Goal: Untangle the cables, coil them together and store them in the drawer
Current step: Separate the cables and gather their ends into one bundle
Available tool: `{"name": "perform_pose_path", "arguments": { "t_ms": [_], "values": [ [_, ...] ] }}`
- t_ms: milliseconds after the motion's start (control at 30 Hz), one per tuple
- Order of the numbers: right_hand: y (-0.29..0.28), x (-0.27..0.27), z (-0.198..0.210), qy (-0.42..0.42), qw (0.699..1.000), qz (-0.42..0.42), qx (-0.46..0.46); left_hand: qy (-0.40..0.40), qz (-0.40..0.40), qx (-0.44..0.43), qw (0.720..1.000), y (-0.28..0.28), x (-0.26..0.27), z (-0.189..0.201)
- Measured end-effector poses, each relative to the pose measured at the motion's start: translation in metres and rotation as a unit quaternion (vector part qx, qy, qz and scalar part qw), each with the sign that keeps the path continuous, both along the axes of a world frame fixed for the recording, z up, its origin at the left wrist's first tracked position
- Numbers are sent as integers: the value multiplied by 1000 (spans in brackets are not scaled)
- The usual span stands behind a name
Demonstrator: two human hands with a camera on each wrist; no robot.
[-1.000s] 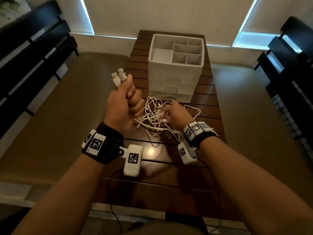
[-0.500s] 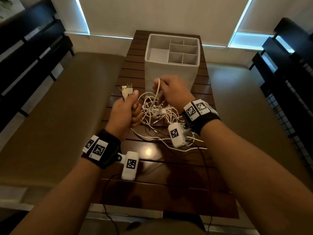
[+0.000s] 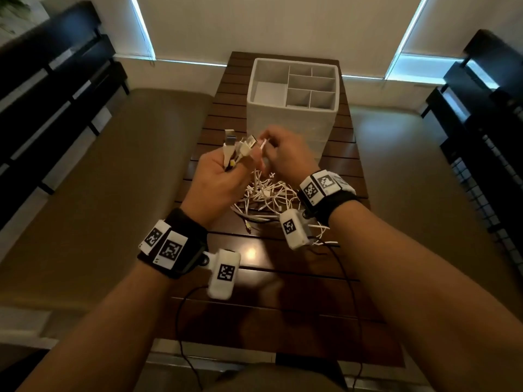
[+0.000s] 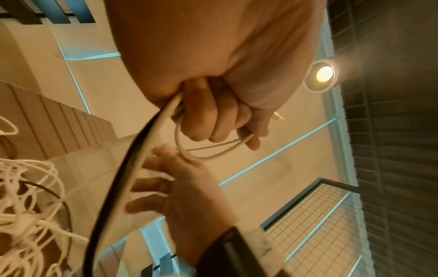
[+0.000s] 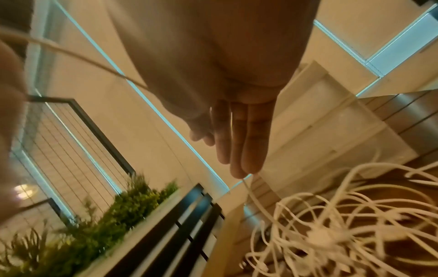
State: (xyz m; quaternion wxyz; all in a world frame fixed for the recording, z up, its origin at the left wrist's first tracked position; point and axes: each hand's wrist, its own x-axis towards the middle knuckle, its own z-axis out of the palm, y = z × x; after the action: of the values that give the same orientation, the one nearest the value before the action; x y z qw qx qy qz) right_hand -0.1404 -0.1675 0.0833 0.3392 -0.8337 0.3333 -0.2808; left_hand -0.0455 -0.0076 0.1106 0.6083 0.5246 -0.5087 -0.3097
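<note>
A tangle of white cables (image 3: 268, 196) lies on the dark wooden table (image 3: 254, 278), in front of the white drawer unit (image 3: 291, 123). My left hand (image 3: 235, 165) is raised above the tangle, fist gripping a bundle of cable ends whose USB plugs (image 3: 230, 140) stick up out of it. The left wrist view shows that fist (image 4: 213, 120) closed round the white cords. My right hand (image 3: 266, 145) is right beside it and pinches a thin white cable end (image 3: 262, 143) between thumb and forefinger. Its other fingers (image 5: 241, 140) are straight, and a cord runs down to the tangle (image 5: 331, 224).
The drawer unit has an open compartment tray on top (image 3: 311, 86); its drawer fronts are blurred. Dark benches (image 3: 56, 94) stand left and right of the narrow table. A green plant (image 5: 94, 224) sits to the left. Black camera leads (image 3: 181, 321) hang from my wrists.
My right hand left the tangle on the table and rose with a cable. The two hands have come together, and more plugs now stick out of the left fist.
</note>
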Motion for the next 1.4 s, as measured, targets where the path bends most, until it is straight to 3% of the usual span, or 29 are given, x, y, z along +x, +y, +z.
{"name": "perform_pose_path", "arguments": {
  "t_ms": [133,233,333,433,500,533,633,700,867,967,1067,1200,1400],
  "values": [
    [5,-5,-26,105,991,38,68,26,-33,-34,999,5,0,9],
    [3,-5,-30,120,984,15,128,36,-16,-15,999,5,4,3],
    [-10,-5,2,-3,984,-48,170,56,22,43,997,5,7,-8],
    [-18,-9,58,-188,955,-17,229,79,61,94,991,5,8,-21],
    [-19,-14,79,-245,938,8,243,109,87,109,984,5,8,-27],
    [-19,-15,79,-230,942,10,244,123,105,112,981,4,9,-29],
    [-15,-23,55,-68,961,-24,266,139,141,127,972,4,12,-35],
    [-15,-23,48,-46,962,-36,267,134,144,142,970,3,15,-38],
    [-13,-12,93,-244,961,1,127,101,138,165,971,-3,16,-43],
    [-6,-15,103,-266,954,22,137,73,141,160,974,-8,21,-46],
    [-8,-19,97,-250,956,24,151,103,157,176,966,-9,25,-51],
    [-8,-20,98,-131,990,1,-58,133,172,198,956,-6,21,-56],
    [-1,-18,90,5,968,-57,-245,136,182,206,952,-6,26,-60]
  ]
}}
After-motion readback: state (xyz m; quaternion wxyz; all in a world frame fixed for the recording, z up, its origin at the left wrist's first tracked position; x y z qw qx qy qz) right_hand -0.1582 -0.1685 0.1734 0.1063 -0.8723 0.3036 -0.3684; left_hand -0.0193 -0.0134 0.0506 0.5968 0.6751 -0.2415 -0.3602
